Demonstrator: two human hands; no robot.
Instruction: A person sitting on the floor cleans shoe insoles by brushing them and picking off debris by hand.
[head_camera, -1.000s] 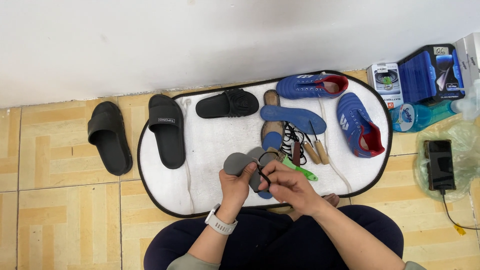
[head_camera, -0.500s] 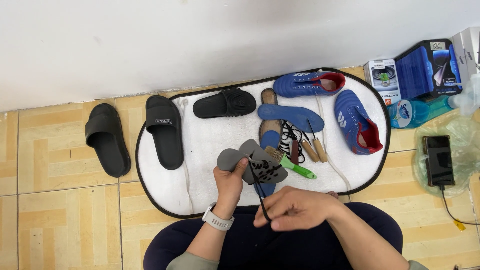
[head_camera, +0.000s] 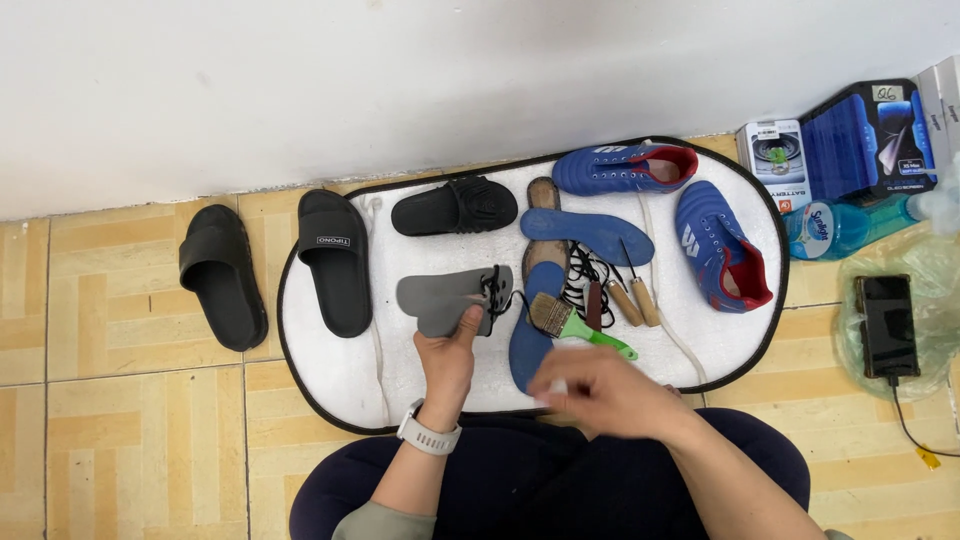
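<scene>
Grey insole (head_camera: 442, 298), centre of frame over the white mat (head_camera: 330, 370), pinched at its lower edge by the left hand (head_camera: 447, 362), thumb pressed on top. Black thread (head_camera: 493, 288) tangled at its right end. Right hand (head_camera: 598, 392), lower centre, blurred; finger state unclear. Green-handled brush (head_camera: 572, 325) just above it.

Bright, even light, soft shadows; right hand (head_camera: 600, 392) motion-blurred.

Left hand (head_camera: 447, 362) gripping grey insole (head_camera: 440, 298)

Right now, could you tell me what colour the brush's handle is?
Bright green; the flat paintbrush's plastic handle shows best in the head view.
</scene>
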